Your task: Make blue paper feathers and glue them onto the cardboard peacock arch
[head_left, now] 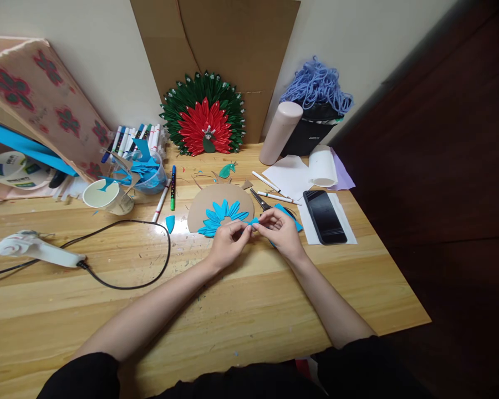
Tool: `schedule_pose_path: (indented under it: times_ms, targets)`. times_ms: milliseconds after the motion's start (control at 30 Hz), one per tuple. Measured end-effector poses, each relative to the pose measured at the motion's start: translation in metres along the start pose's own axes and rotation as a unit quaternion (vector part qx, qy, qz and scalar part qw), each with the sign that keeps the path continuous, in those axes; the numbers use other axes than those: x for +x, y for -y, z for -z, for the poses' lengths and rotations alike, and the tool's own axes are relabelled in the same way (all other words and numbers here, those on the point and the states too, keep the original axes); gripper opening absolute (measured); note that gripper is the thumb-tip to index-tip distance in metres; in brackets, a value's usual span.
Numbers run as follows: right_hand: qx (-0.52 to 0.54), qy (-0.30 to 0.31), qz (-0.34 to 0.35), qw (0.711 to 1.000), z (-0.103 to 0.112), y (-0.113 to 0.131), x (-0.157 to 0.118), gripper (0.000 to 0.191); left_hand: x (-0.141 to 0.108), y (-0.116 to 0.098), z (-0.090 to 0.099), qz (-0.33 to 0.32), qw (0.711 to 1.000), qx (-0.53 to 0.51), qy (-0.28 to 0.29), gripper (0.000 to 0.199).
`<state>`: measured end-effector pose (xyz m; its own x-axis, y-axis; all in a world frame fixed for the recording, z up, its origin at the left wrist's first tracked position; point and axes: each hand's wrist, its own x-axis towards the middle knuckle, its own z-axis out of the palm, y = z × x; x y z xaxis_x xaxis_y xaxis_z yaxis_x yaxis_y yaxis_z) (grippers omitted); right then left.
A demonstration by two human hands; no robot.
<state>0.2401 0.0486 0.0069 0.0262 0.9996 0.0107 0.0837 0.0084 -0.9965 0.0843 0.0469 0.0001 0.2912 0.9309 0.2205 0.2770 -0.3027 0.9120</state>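
Note:
Between the fingertips of both hands is a small piece of blue paper (253, 221). My left hand (229, 242) pinches its left end, and my right hand (281, 230) pinches the right. Just behind them lies a rounded cardboard piece (199, 200) with a fan of blue paper petals (222, 213) on it. Scissors (261, 200) rest beyond my right hand, beside more blue paper (295, 224) that the hand partly covers. A loose blue petal (170, 224) lies left of the cardboard.
A white glue gun (41, 249) with a looping black cord lies at left, near a paper cup (108, 198) and a tub of blue scraps (152, 176). A phone (324, 216) lies at right. A red and green paper peacock (208, 119) stands at the back.

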Motion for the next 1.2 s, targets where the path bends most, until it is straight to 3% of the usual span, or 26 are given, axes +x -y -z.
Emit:
schedule_pose_path:
  times_ms: [233,433,567,700,867,967,1067,1200]
  targets:
    - [0.016,-0.002,-0.010,1.000,0.006,0.000,0.002,0.026,-0.001,0.000,0.000,0.028,0.999,-0.014,0.038,0.034]
    - [0.011,0.014,0.019,1.000,0.006,0.003,0.002,0.017,-0.001,-0.001,0.001,0.034,0.999,-0.033,0.023,0.033]
    - [-0.087,0.064,0.114,0.988,0.013,0.013,0.002,0.010,0.001,0.000,0.002,0.084,0.991,-0.096,0.026,0.036]
    - [-0.194,0.104,0.245,0.944,0.023,0.019,0.002,0.014,0.001,0.001,0.002,0.099,0.977,-0.176,0.070,0.039]
    - [-0.246,0.103,0.307,0.914,0.024,0.017,0.002,0.013,0.000,0.003,0.002,0.086,0.969,-0.216,0.087,0.039]
    - [-0.244,0.084,0.293,0.921,0.022,0.019,0.001,0.012,-0.002,0.003,0.002,0.064,0.982,-0.172,0.052,0.033]
    - [-0.224,0.062,0.259,0.937,0.019,0.022,0.001,0.007,-0.005,0.000,0.002,0.000,0.999,-0.054,-0.009,0.022]
    - [-0.199,0.073,0.231,0.950,0.015,0.023,0.000,0.003,-0.006,-0.003,0.000,-0.061,0.997,0.029,-0.039,0.015]
